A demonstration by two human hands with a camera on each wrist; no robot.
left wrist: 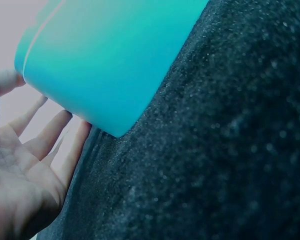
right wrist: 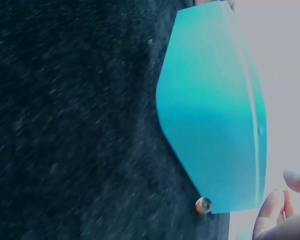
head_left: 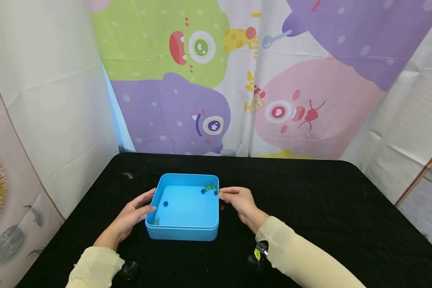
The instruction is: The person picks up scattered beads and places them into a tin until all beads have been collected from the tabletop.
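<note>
A square light-blue box (head_left: 187,234) stands on the black cloth. Blue marbles and green ones lie inside, among them a blue marble (head_left: 166,204) at the left and a cluster of green marbles (head_left: 211,187) in the far right corner. Against the box's left side rests my left hand (head_left: 135,210), its fingers fairly straight along the outer wall (left wrist: 90,80). At the right rim, my right hand (head_left: 239,202) pinches a small yellow marble (right wrist: 282,186) between thumb and fingertips; most of it is hidden. Just outside the right wall lies an orange-brown marble (right wrist: 203,205).
Black cloth (head_left: 295,192) covers the table around the box. A small clear object (head_left: 128,175) lies at the far left. Behind the table hangs a curtain with cartoon figures (head_left: 187,112), and white cloth (head_left: 54,88) hangs at the left side.
</note>
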